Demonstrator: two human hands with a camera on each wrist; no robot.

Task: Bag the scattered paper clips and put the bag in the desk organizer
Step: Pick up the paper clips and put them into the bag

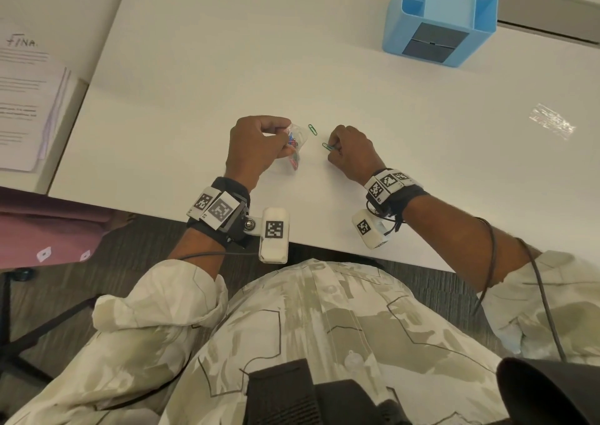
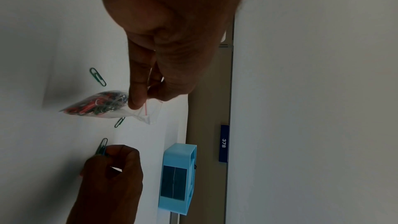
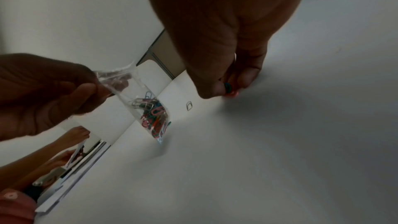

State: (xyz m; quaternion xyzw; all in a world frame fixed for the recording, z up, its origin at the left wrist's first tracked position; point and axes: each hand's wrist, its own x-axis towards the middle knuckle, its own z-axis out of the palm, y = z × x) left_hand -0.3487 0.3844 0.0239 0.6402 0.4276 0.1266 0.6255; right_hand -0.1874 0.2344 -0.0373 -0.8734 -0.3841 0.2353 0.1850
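Left hand (image 1: 256, 145) pinches the bag (image 1: 293, 147) of clips by its mouth. Just beside the bag, right hand (image 1: 350, 152) fingers pinch a green clip (image 1: 328, 147). Hold the mouth wide open so it drops in. The organizer (image 1: 441, 18) stands well beyond on the surface (image 1: 227, 67).

Between your hands and the blue organizer (image 1: 441, 18) the white table (image 1: 227, 51) lies open, so you can reach straight across. Only a loose green clip (image 1: 312, 129) lies near your fingers; a crumpled plastic bag (image 1: 552, 121) sits well off right.

Bright overhead view, dim wrist views
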